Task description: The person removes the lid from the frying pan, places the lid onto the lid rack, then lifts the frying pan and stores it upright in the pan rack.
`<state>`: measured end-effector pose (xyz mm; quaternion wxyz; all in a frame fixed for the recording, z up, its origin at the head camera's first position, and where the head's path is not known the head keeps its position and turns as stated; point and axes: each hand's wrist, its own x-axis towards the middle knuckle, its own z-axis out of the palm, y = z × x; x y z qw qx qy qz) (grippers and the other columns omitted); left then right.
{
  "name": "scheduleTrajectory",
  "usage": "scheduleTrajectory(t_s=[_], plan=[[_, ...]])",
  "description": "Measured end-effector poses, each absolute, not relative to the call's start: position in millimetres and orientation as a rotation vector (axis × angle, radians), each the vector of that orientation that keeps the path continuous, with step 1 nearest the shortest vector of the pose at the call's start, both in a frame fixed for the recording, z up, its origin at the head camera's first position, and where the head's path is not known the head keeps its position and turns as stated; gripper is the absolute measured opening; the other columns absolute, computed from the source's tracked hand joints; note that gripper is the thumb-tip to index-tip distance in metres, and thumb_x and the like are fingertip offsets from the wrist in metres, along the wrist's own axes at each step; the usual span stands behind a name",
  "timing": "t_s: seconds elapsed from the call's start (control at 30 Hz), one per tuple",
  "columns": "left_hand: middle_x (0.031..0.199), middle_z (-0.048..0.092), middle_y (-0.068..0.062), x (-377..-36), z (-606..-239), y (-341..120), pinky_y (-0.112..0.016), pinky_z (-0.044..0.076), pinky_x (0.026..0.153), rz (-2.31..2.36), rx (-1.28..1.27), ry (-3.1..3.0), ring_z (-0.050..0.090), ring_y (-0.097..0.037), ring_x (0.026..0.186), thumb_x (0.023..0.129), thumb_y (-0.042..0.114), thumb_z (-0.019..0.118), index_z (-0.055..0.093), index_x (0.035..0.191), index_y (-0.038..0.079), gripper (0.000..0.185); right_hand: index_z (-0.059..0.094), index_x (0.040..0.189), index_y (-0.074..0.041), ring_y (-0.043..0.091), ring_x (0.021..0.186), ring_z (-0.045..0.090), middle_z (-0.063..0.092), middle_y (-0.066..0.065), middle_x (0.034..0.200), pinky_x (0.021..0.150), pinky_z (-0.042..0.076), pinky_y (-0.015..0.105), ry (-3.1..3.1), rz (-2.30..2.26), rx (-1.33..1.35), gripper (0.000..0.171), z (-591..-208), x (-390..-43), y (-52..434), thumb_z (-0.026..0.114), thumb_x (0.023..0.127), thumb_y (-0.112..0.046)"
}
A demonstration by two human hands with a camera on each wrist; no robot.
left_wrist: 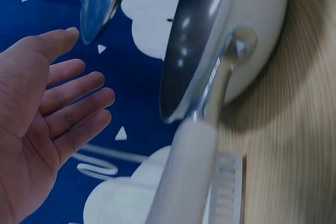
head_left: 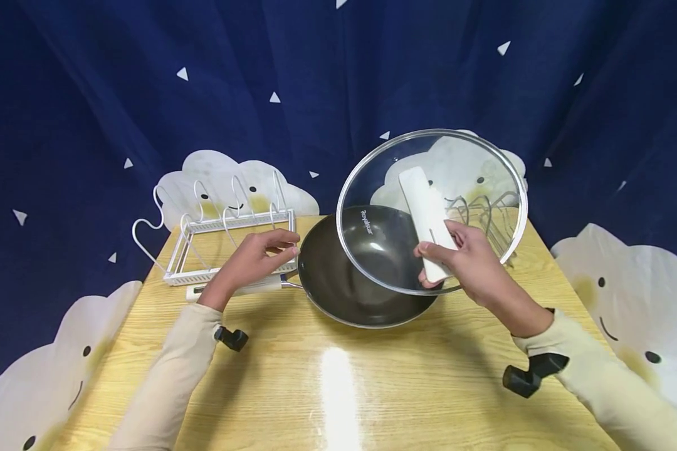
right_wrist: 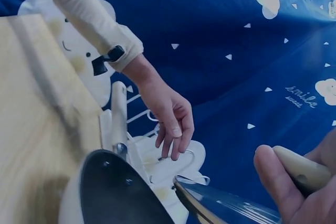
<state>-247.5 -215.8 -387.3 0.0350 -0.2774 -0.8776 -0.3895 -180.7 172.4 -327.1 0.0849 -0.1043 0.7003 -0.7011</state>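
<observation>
Round clear glass lid with flat white handle (head_left: pixel 429 213), centre-right of frame, is held tilted above the dark non-stick wok (head_left: pixel 361 275), already lifted off. Right hand (head_left: pixel 468 263) grips the handle; left hand (head_left: pixel 256 257) hovers spread above the wok's handle. Lid not yet set down.

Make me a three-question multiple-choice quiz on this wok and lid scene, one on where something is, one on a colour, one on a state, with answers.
1. Where does the white wire rack stand?
A. left of the wok
B. inside the wok
C. at the table's near edge

2. What colour is the glass lid's handle?
A. black
B. white
C. red

3. What is the left hand doing?
A. gripping the lid
B. clenched in a fist
C. open, holding nothing

Answers: 1 A, the rack sits beside the wok, by its handle. 2 B, the right hand grips a white bar on the glass lid. 3 C, its fingers are loosely spread above the wok handle.
</observation>
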Motion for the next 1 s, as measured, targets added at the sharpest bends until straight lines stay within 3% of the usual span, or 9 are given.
scheduleTrajectory(t_s=[0.43, 0.77, 1.0], plan=[[0.122, 0.071, -0.017, -289, -386, -161, -0.041, 0.057, 0.093, -1.279, -0.926, -2.607, 0.072, -0.025, 0.106, 0.099, 0.018, 0.069, 0.068, 0.126, 0.0, 0.033, 0.049, 0.128, 0.012, 0.024, 0.061, 0.072, 0.069, 0.003, 0.088, 0.06, 0.063, 0.04, 2.461, -1.872, -0.293, 0.037, -307, -179, 207, 0.063, 0.1, -0.007], [0.123, 0.07, -0.02, -309, -378, -115, -0.035, 0.057, 0.094, -1.366, -1.036, -2.575, 0.072, -0.025, 0.108, 0.098, 0.014, 0.07, 0.064, 0.127, -0.004, 0.035, 0.056, 0.125, 0.011, 0.02, 0.058, 0.071, 0.067, 0.005, 0.085, 0.057, 0.062, 0.037, 2.74, -1.664, -0.248, 0.037, -301, -177, 231, 0.069, 0.096, -0.009], [0.122, 0.072, -0.015, -318, -375, -83, -0.028, 0.055, 0.095, -1.37, -1.062, -2.565, 0.072, -0.022, 0.108, 0.096, 0.014, 0.071, 0.066, 0.125, -0.001, 0.032, 0.058, 0.126, 0.008, 0.015, 0.059, 0.07, 0.068, 0.02, 0.093, 0.055, 0.061, 0.033, 2.89, -1.498, -0.243, 0.039, -296, -174, 245, 0.071, 0.096, -0.013]])
